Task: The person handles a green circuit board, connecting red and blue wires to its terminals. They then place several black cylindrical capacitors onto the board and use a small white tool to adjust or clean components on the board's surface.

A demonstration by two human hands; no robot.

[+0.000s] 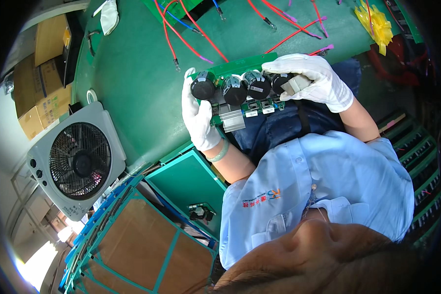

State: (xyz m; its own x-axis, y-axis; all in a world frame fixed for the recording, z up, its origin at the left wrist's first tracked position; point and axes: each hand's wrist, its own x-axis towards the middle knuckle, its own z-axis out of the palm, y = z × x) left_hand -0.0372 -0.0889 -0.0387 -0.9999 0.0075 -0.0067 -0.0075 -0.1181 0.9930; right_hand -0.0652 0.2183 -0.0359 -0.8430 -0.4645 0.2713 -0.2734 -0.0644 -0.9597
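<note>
A green circuit board (254, 63) is held up over my lap at the table's edge, tilted so its parts face me. Across it stands a row of large black cylindrical capacitors (234, 92), with a finned silver heat sink (232, 120) and small white parts below. My left hand (199, 117), in a white glove, is closed round the board's left end. My right hand (314, 81), also gloved, grips the right end, its fingers along the top edge. Its thumb area, greyish, covers part of the rightmost capacitor.
Red wires (290, 40) with purple ends and blue wires lie on the green tabletop (137, 98) beyond the board. Yellow strips (375, 27) lie at the far right. A grey box fan (78, 159) stands left, near cardboard boxes (41, 95). A small assembly (201, 212) rests on a green surface below.
</note>
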